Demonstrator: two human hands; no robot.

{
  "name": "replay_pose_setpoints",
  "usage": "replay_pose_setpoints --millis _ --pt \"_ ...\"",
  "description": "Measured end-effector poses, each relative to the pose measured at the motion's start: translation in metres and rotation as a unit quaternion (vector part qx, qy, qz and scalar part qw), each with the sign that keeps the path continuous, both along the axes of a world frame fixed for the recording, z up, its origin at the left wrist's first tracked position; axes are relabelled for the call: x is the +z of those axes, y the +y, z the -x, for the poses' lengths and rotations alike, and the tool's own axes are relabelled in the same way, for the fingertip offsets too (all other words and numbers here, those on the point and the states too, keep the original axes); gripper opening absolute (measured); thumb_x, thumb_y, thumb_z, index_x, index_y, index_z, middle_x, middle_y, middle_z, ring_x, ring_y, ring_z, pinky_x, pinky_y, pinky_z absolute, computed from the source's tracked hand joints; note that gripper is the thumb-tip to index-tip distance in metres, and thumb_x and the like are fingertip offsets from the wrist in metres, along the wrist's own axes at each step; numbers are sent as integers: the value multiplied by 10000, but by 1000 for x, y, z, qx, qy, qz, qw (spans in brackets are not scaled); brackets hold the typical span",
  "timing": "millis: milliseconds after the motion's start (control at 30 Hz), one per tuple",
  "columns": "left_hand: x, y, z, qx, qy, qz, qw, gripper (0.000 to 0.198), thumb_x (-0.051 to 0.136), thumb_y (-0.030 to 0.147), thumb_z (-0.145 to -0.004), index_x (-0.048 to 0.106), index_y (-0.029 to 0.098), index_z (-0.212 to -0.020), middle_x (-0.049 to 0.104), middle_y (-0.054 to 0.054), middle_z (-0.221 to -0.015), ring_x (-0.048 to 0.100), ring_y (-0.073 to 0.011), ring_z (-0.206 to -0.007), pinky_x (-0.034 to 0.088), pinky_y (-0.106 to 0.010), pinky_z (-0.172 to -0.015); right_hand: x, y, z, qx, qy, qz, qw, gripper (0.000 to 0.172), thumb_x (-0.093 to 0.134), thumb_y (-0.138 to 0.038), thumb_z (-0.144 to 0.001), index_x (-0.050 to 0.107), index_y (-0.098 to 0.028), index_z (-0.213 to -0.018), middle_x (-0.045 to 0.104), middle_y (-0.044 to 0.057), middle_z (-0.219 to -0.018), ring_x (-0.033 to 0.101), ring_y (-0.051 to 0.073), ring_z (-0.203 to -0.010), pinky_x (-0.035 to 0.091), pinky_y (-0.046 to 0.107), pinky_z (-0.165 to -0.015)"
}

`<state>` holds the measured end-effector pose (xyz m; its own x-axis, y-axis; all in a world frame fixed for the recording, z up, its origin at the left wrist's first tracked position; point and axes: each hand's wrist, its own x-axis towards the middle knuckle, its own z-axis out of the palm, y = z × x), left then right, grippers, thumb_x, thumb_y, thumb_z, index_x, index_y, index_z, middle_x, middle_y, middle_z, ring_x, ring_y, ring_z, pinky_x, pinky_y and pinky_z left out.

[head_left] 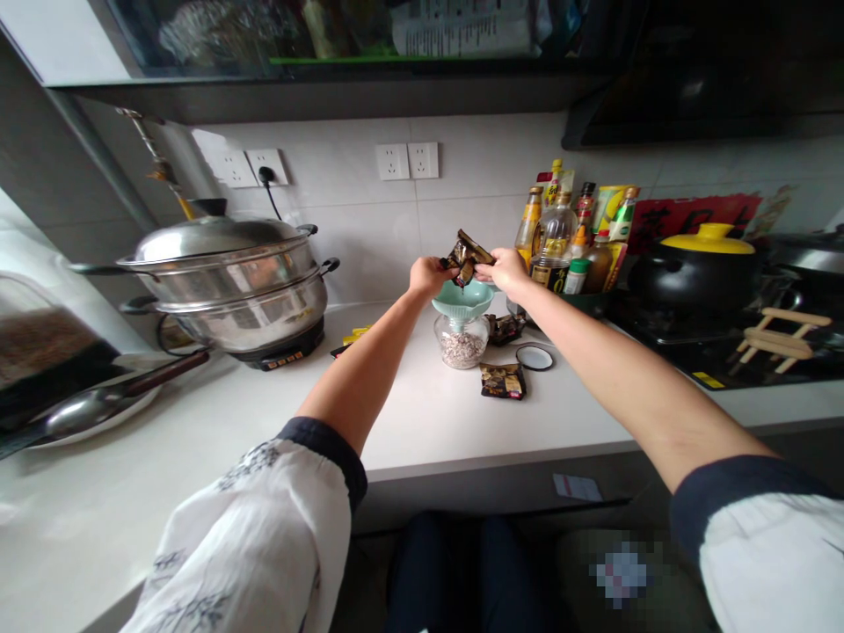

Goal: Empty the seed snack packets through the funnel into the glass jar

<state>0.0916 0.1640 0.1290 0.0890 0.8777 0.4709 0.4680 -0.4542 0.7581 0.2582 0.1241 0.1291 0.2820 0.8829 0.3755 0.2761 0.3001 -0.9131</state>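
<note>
A small black-and-gold snack packet (463,257) is held between both hands, tilted above a mint-green funnel (462,303). My left hand (430,276) grips its left side, and my right hand (506,269) pinches its right side. The funnel sits in the mouth of a clear jar (462,343), which is partly filled with small pale and brown bits that I cannot identify. Another black packet (503,381) lies on the counter in front of the jar. More dark packets (505,328) rest behind it, beside a round lid (535,357).
A two-tier steel steamer (237,290) stands on the left, near a ladle (85,409) on a plate. Sauce bottles (560,220) crowd the back right. Beyond them are a black pot with a yellow lid (692,272) and a small wooden rack (782,338) by the stove. Cabinets (330,92) hang overhead.
</note>
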Motion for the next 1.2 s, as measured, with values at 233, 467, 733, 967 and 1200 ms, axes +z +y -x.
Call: replay_pose_setpoints --millis 233,467,733,967,1200 --pt "2 -3 2 19 6 5 1000 246 778 307 -553 635 107 -565 446 35 -464 449 -98 -579 282 -212 -520 -1 3 -1 6 -4 -4 1000 194 673 -58 -721 525 -172 -669 593 -48 -524 663 125 -565 589 278 -655" --pt "0 -7 5 -108 -79 38 990 230 776 282 -566 683 96 -666 582 11 -547 520 -110 -611 382 -214 -577 6 -7 0 -3 47 16 999 239 647 -12 -741 495 -166 -638 578 -43 -517 631 96 -513 588 252 -637" --pt "6 -2 11 -130 -101 36 986 89 699 163 -599 673 83 -628 565 30 -524 499 -78 -572 393 -193 -597 15 -13 -2 40 75 27 996 202 583 -11 -804 496 -161 -701 592 -35 -558 631 79 -525 576 201 -602" --pt "0 4 7 -55 -69 32 996 217 755 238 -544 706 76 -679 583 14 -545 479 -80 -564 357 -195 -558 10 -8 0 40 35 9 999 229 679 -41 -747 522 -141 -614 582 -35 -529 598 66 -485 552 177 -528" --pt "2 8 10 -31 -33 11 999 228 743 251 -560 707 74 -700 616 -17 -602 513 -103 -634 384 -201 -600 8 -5 -4 3 37 4 999 217 659 -25 -758 532 -138 -622 571 -45 -499 594 57 -472 526 143 -502"
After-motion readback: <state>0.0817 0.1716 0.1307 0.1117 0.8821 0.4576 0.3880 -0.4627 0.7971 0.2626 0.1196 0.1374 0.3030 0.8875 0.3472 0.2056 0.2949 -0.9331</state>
